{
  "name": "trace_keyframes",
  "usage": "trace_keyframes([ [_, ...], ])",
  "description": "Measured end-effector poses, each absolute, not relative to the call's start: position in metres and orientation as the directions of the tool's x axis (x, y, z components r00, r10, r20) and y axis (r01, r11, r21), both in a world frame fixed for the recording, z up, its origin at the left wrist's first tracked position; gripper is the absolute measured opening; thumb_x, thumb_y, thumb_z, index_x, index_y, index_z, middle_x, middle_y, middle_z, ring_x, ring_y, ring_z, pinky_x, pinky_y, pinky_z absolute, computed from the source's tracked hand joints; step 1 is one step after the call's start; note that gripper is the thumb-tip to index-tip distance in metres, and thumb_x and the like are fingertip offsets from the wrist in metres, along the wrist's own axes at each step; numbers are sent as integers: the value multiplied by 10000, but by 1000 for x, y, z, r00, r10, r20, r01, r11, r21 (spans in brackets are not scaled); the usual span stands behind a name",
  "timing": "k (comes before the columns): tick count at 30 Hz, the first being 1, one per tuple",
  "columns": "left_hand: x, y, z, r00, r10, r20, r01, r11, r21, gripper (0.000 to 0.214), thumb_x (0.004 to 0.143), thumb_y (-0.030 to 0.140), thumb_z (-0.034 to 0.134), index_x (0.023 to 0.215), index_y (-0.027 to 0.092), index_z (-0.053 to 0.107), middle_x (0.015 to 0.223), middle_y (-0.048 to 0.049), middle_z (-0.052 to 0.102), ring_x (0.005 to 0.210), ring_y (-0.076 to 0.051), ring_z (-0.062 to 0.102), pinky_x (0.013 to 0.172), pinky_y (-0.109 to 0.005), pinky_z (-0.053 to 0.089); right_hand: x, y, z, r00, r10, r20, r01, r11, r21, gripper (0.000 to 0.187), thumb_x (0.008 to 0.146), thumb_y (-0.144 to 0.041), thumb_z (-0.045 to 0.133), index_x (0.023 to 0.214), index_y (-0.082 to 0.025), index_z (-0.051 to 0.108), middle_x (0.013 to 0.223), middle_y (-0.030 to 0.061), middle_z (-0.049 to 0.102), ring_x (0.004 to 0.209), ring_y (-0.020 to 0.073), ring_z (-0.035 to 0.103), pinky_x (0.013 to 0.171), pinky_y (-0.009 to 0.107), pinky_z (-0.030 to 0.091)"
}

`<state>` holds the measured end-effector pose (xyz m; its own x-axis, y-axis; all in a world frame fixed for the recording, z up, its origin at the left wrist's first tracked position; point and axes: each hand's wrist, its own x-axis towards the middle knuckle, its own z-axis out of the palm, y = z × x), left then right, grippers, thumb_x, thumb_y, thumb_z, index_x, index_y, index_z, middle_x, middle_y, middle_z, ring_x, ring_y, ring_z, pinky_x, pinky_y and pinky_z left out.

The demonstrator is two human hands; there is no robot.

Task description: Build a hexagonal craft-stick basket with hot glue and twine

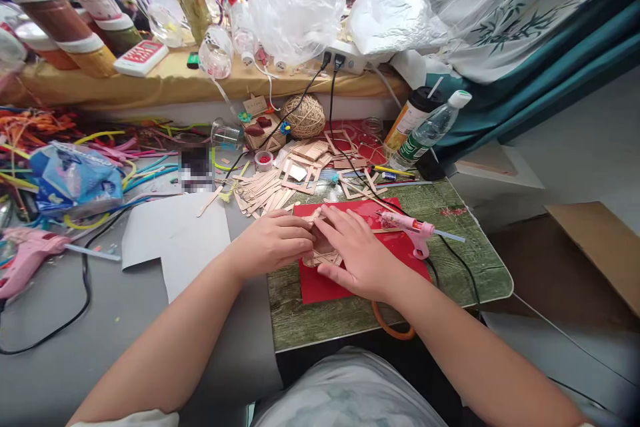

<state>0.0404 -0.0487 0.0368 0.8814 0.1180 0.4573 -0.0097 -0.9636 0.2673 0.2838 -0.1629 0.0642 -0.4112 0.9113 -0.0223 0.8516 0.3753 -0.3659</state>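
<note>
A small many-sided structure of wooden craft sticks [324, 257] lies on a red sheet [325, 288], partly covered by my hands. From its left side, my left hand [273, 245] grips it with bent fingers. My right hand [361, 255] spans it from the right, fingers over the far edge and thumb at the near edge. Just right of that hand, a pink glue gun [413, 227] rests on the sheet with a glue stick out of its back. Loose craft sticks [267, 192] are heaped beyond my hands.
Grey card [175, 233] lies left of the green board [320, 330]. A second pink glue gun [30, 257] sits far left with its cord. Behind are a water bottle [430, 130], a drink cup [410, 117] and a twine ball [304, 115]. Black cords cross the stick heap.
</note>
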Motion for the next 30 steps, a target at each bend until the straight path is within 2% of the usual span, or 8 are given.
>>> trace_keyframes([
  [3, 40, -49, 37, 874, 124, 470, -1, -966, 257, 119, 1051, 288, 623, 1131, 249, 701, 1192, -46, 819, 1266, -215, 709, 993, -349, 481, 278, -158, 60, -396, 918, 19, 853, 375, -363, 641, 1126, -443, 375, 1702, -173, 291, 1787, 122, 232, 1666, 300, 203, 1339, 585, 220],
  [6, 41, -50, 37, 870, 137, 474, 13, -966, 257, 106, 1042, 284, 637, 1121, 247, 698, 1186, -40, 819, 1236, -228, 714, 1001, -371, 483, 274, -156, 54, -424, 906, 14, 859, 406, -313, 618, 1116, -352, 391, 1698, -166, 297, 1773, 94, 286, 1658, 296, 230, 1334, 589, 231],
  [11, 43, -51, 37, 860, 170, 480, 7, -947, 322, 91, 1007, 285, 689, 1089, 247, 703, 1175, -36, 814, 1220, -246, 694, 1040, -400, 497, 272, -158, 48, -418, 908, 14, 875, 407, -263, 634, 1106, -349, 424, 1693, -140, 306, 1768, 103, 297, 1656, 304, 229, 1321, 584, 249],
  [19, 45, -50, 38, 853, 204, 481, -52, -883, 466, 85, 979, 246, 702, 1063, 244, 710, 1128, -71, 810, 1212, -253, 680, 1073, -432, 517, 274, -158, 45, -409, 911, 44, 873, 405, -273, 629, 1098, -368, 454, 1678, -147, 353, 1763, 117, 310, 1641, 311, 265, 1316, 558, 256],
  [24, 47, -52, 37, 853, 258, 454, 3, -872, 489, 41, 978, 247, 691, 1007, 251, 719, 1091, -65, 812, 1222, -255, 676, 1079, -448, 493, 275, -156, 45, -420, 906, 46, 863, 415, -290, 648, 1093, -385, 471, 1689, -170, 334, 1760, 123, 315, 1641, 317, 266, 1308, 572, 260],
  [30, 48, -54, 37, 851, 304, 428, 50, -859, 509, 33, 955, 229, 694, 937, 249, 713, 1044, -36, 811, 1211, -245, 668, 1091, -439, 461, 275, -157, 43, -436, 899, 46, 855, 430, -289, 793, 1041, -498, 557, 1706, -164, 284, 1768, 128, 290, 1647, 345, 235, 1313, 600, 223],
])
